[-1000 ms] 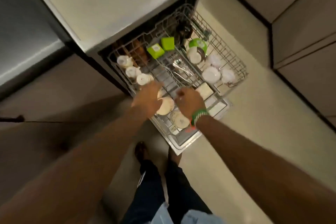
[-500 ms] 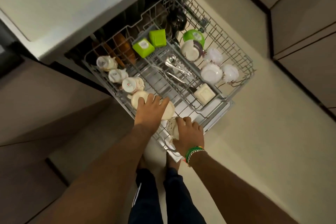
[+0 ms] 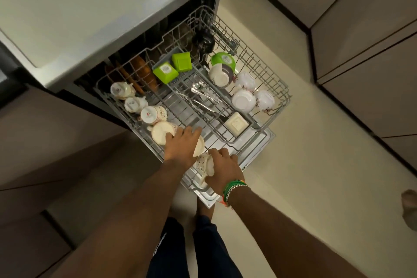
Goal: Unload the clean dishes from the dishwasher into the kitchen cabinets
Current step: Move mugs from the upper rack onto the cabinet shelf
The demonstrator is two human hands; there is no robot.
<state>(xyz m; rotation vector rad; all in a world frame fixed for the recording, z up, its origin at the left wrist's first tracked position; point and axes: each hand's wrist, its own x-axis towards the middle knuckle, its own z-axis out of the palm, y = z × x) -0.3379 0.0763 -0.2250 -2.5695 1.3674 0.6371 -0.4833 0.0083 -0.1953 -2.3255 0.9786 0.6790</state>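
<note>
The dishwasher's grey wire rack [image 3: 274, 79] is pulled out under the counter. A row of cream mugs lies along its left side. My left hand [image 3: 181, 148] rests over a cream mug [image 3: 200, 145] near the rack's front, fingers spread over it, next to another cream mug [image 3: 160, 134]. My right hand [image 3: 222, 170] grips a patterned cream mug [image 3: 203, 163] at the rack's front corner. White bowls [image 3: 243, 100] sit on the right, green containers [image 3: 165, 72] at the back, and cutlery [image 3: 204, 97] lies in the middle tray.
A pale countertop [image 3: 90, 18] overhangs the dishwasher. Brown cabinet fronts [image 3: 365, 52] stand to the right across a cream floor. The open door [image 3: 259, 151] lies below the rack. My feet stand just in front of it. Another person's foot [image 3: 409, 207] shows at the right edge.
Both hands moved from the middle of the rack to the front mugs. My right hand closed round the patterned mug; my left hand settled on the cream mug.
</note>
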